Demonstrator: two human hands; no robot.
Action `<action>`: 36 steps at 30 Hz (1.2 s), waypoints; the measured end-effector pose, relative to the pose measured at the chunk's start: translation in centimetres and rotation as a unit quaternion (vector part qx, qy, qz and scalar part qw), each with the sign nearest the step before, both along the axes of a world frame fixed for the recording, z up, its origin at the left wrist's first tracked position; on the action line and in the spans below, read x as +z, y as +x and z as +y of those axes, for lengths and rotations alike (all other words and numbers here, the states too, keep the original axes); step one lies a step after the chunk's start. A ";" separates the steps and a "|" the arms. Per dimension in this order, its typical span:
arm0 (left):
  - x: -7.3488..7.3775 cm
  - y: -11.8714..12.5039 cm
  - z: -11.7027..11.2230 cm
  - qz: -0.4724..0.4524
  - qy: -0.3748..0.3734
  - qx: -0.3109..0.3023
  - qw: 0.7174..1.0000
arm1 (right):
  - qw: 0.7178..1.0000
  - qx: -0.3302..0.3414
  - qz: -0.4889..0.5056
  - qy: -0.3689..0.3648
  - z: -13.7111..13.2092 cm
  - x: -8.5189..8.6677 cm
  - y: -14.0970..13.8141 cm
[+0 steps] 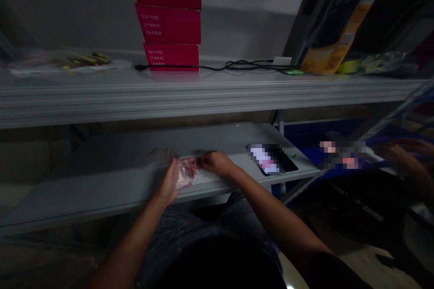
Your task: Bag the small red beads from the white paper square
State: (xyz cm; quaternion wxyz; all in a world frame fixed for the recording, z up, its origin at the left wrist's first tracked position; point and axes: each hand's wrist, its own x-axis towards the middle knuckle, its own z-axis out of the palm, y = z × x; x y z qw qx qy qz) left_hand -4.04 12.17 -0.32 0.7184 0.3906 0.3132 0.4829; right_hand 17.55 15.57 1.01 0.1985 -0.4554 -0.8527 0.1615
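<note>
My left hand (170, 184) grips a clear plastic bag (183, 172) over the front part of the lower shelf. Small red and pink pieces, perhaps beads, show in or on the bag, but the picture is too dark and blurred to tell. At the bag's right side is my right hand (217, 163), its fingers curled and pressed together near the dark red pieces. What those fingers hold, if anything, is hidden. Beneath the right hand and the bag lies something white and flat (205, 177).
Right of my hands lies a phone (266, 160) with a blurred screen. The upper shelf (217, 97) overhangs behind, bearing stacked red boxes (171, 25), a black cable (210, 68) and a yellow package (334, 49). Another person's hand (403, 151) is at far right, beyond a diagonal metal brace (383, 124).
</note>
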 end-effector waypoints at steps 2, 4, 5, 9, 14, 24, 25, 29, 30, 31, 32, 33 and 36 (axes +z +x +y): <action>0.0 0.1 0.0 0.003 0.005 0.005 1.000 | 0.998 -0.003 0.064 -0.011 0.0 0.3 -0.2; -0.1 0.2 -0.1 0.011 0.018 0.005 1.000 | 0.983 -0.011 0.179 -0.030 0.1 0.8 -0.5; -0.2 0.3 -0.1 0.016 0.028 0.004 0.999 | 0.969 -0.017 0.243 -0.042 0.0 1.1 -0.7; -0.9 0.4 -0.4 0.053 0.062 -0.013 0.997 | 0.919 -0.018 0.386 -0.078 -0.7 3.0 -2.0; -1.5 0.5 -0.5 0.083 0.055 0.004 0.995 | 0.947 0.027 0.306 -0.092 -2.6 4.8 -3.2; -1.2 0.2 -0.4 0.048 0.026 -0.029 0.998 | 0.973 0.039 0.222 -0.045 -3.0 5.1 -3.0; -1.1 0.3 -0.3 0.036 0.023 -0.036 0.998 | 0.971 0.027 0.234 -0.035 -3.1 5.2 -2.7; -0.5 0.5 -0.5 0.022 0.010 -0.008 1.000 | 0.963 -0.013 0.270 0.003 -4.3 5.0 -1.4; -0.3 0.6 -0.7 0.020 0.017 0.013 1.000 | 0.961 -0.017 0.275 0.004 -4.7 4.8 -1.0; -0.1 0.6 -0.8 0.018 0.027 0.034 0.999 | 0.960 -0.018 0.281 -0.003 -5.0 4.6 -0.7; 0.1 0.7 -1.1 0.017 0.034 0.049 0.998 | 0.958 -0.018 0.286 -0.013 -5.4 4.2 -0.4; 0.3 0.9 -1.3 0.015 0.036 0.060 0.997 | 0.956 -0.018 0.291 -0.024 -5.7 3.8 -0.2; 0.7 1.4 -2.2 0.015 0.010 0.073 0.997 | 0.947 -0.013 0.318 -0.050 -6.4 2.2 0.1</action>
